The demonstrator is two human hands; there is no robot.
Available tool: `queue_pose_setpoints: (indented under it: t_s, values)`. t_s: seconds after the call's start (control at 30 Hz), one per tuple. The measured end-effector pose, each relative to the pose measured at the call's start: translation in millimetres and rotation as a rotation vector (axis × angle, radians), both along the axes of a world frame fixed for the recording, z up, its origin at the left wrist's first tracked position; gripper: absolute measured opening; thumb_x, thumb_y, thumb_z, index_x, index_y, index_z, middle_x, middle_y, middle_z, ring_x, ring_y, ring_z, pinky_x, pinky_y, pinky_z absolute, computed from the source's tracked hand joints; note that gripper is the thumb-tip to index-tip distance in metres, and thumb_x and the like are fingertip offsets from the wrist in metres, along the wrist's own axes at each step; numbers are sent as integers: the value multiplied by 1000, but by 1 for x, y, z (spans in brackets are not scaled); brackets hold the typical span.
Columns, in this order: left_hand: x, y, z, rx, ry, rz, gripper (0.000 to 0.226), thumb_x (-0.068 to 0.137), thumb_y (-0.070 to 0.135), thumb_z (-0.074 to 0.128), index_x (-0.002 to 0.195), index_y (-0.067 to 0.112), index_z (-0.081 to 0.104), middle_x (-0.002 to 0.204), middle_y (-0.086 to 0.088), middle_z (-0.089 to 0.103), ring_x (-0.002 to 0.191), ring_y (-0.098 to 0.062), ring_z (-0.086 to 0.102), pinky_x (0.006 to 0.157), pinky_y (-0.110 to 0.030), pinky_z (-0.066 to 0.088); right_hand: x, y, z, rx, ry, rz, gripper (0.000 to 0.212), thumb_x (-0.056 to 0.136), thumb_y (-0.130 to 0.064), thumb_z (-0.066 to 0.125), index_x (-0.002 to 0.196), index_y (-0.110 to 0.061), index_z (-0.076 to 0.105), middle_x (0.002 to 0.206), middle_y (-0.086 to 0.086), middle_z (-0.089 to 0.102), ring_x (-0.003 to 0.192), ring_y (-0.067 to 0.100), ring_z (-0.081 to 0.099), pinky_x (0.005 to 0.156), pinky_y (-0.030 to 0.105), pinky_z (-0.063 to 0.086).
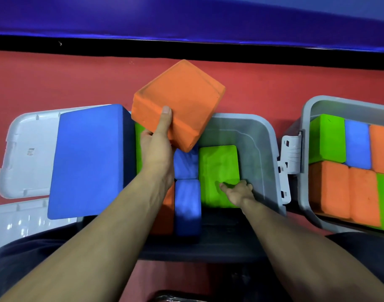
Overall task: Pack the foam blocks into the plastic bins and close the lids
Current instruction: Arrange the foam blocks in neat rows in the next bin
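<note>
The left hand (158, 147) is gripping an orange foam block (182, 99) above the gray bin (271, 136); the right hand (238, 191) is pressing flat fingers on a green block (218, 168) inside.

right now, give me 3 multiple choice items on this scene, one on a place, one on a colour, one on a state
1. Where does the right hand rest?
A. on the green block in the middle bin
B. on the white lid
C. on the right bin's rim

2. What colour is the block that the left hand holds?
A. green
B. blue
C. orange

3. What is the state of the middle bin?
A. lid closed
B. open, partly filled
C. empty

Answers:
1 A, its fingers lie on the green block.
2 C, the thumb presses the orange block.
3 B, bare floor shows beside the blocks.
</note>
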State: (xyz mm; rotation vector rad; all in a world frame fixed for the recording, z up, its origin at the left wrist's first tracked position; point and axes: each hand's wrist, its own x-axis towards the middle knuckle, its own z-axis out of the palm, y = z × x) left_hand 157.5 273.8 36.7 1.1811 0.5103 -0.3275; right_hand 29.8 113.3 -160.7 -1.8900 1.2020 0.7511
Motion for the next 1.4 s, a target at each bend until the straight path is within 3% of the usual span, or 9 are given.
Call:
queue_pose_setpoints:
  t_s: [0.13,0.33,0.53,0.63,0.7,0.8,1.07,1.27,1.4]
  values:
    - [-1,-3,1,13,3,17,32,91,36,73,115,15,66,113,-1,77,107,-18,72,104,-45,53,-12,-3,0,64,-106,-49,102,86,-58,71,156,-4,22,157,18,36,141,35,43,115,36,37]
    - [-2,-4,1,41,-5,-11,35,90,37,75,113,13,66,114,-3,76,109,-19,71,104,-46,53,-18,-11,1,240,-135,-272,86,82,-50,79,146,-20,29,144,13,51,119,26,52,108,38,41]
    - [-1,-4,-2,18,23,12,40,91,40,73,118,12,66,112,-2,77,110,-21,71,99,-40,56,-21,-11,4,269,-54,-287,112,74,-64,79,159,-16,24,158,9,41,142,33,42,115,49,37]
    - [0,-5,-4,-1,22,10,30,92,37,72,110,13,68,111,-1,77,110,-20,71,102,-42,54,-23,-11,7,267,-54,-292,99,81,-58,77,157,-14,33,155,9,45,140,32,45,113,46,38]
    - [0,-6,-4,-19,21,8,26,92,36,72,106,14,69,110,-1,77,110,-20,71,103,-43,54,-23,-11,9,253,-71,-278,93,84,-53,77,156,-13,35,153,9,48,139,31,47,111,42,38]
    - [-1,-9,-5,-30,15,8,35,91,38,73,116,13,67,112,0,77,110,-18,71,104,-45,53,-22,-8,14,160,-83,-195,91,85,-56,74,155,-12,38,153,10,48,138,30,49,113,36,41]
    - [-3,-8,-8,-38,-10,-22,36,92,39,73,117,13,69,113,1,76,112,-18,70,106,-45,51,-19,11,38,-76,-148,-93,81,81,-62,74,142,-12,57,139,15,62,127,33,59,105,36,49]
    - [-2,-5,-6,-39,-13,-27,27,92,36,72,109,16,68,113,1,77,110,-16,71,106,-44,52,-26,16,48,-161,-223,-78,69,77,-64,77,129,-19,70,141,1,62,127,28,59,106,36,47]
    - [-1,-6,-6,-30,-14,-32,40,89,41,75,119,14,66,112,2,77,109,-15,72,105,-45,52,-29,15,51,-181,-252,-109,61,74,-61,81,119,-23,71,123,2,71,117,26,65,97,33,50]
